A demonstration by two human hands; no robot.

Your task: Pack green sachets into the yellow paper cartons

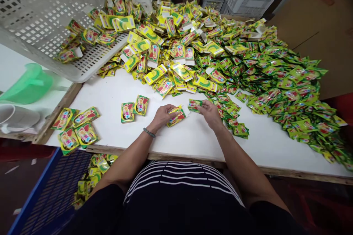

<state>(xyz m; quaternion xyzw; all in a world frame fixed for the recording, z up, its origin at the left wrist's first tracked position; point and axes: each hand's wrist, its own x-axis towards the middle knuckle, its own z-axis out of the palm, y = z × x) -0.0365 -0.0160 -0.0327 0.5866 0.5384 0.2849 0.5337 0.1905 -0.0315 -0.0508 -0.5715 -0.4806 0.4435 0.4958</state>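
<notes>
My left hand (pixel 163 116) grips a small yellow-green box (pixel 176 116), whose white end flap stands open on the right. Just right of that flap, my right hand (pixel 210 113) pinches a green packet (pixel 194 105). The packet and the box are a small gap apart. Two boxes (pixel 127 112) lie on the white table left of my left hand, and several more (pixel 86 133) lie at the table's left end. Loose green packets (pixel 240 130) are strewn beside my right hand.
Beyond my hands is a heap of yellow boxes (pixel 157 74), with piled green packets (pixel 292 91) to the right. A tilted white crate (pixel 107 62) holds boxes. Below the wooden edge (pixel 116 150) sits a blue crate (pixel 55 187). A green scoop (pixel 30 84) and white mug (pixel 20 118) are left.
</notes>
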